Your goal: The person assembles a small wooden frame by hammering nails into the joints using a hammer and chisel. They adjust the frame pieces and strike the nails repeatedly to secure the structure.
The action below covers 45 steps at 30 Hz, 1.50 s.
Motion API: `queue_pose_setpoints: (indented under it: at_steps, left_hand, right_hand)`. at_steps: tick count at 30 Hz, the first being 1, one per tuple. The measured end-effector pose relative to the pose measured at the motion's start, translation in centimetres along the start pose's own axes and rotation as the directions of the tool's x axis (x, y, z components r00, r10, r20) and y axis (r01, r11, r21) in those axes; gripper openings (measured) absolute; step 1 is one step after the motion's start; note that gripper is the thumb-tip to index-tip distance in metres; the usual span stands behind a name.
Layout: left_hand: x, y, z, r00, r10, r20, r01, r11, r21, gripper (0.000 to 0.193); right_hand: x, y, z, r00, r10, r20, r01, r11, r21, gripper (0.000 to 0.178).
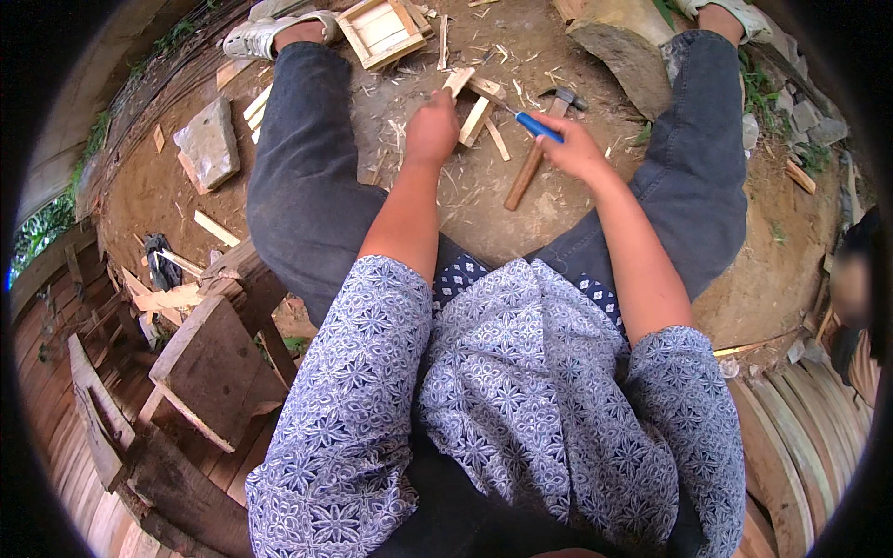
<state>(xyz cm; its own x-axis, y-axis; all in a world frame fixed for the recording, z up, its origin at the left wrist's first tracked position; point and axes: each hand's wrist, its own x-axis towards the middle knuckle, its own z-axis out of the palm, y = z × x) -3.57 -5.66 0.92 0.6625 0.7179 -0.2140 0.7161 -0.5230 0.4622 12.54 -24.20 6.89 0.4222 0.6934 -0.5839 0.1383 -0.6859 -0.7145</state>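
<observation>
My left hand is closed around a short pale wood strip, whose end sticks out beyond the fingers. My right hand grips a blue-handled tool with a thin metal blade pointing left toward the wood. Whether it is a chisel or a knife, I cannot tell. Beside the blade lies another small wood piece, and below it a pale wood block. A claw hammer rests on the ground under my right hand, its dark head pointing away.
A small square wooden frame lies at the far left among shavings. Stones flank the work spot: a pale block at left, a large rock at far right. Rough wooden boards stand at lower left. Another person is partly visible at the right edge.
</observation>
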Motion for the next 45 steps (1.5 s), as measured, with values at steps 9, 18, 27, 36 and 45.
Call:
queue_pose_setpoints:
  at_steps: [9, 18, 27, 36, 45]
  left_hand:
    - [1.3, -2.0, 1.3, 0.968, -0.145, -0.206, 0.086, 0.959, -0.269, 0.031]
    - [3.1, -2.5, 0.6, 0.758, -0.489, -0.431, 0.284, 0.843, -0.457, 0.056]
    - [0.6, 0.7, 0.0, 0.959, -0.284, 0.015, 0.285, 0.958, -0.021, 0.068]
    - [1.2, -0.8, 0.7, 0.998, -0.025, -0.052, 0.026, 1.000, 0.011, 0.030]
    - [1.5, -1.0, 0.9, 0.984, -0.132, 0.121, 0.149, 0.977, -0.149, 0.036]
  right_hand:
    - [1.0, 2.7, 3.6, 0.999, 0.008, -0.039, -0.013, 0.991, -0.135, 0.059]
    - [1.3, 2.2, 3.4, 0.999, 0.027, -0.036, -0.030, 0.997, -0.077, 0.055]
    - [0.8, 1.4, 3.3, 0.992, -0.021, -0.123, 0.004, 0.991, -0.136, 0.044]
    - [-1.0, -1.0, 2.5, 0.966, -0.144, -0.215, 0.109, 0.980, -0.167, 0.037]
    - [-2.4, -1.9, 1.5, 0.946, -0.252, -0.206, 0.175, 0.928, -0.330, 0.040]
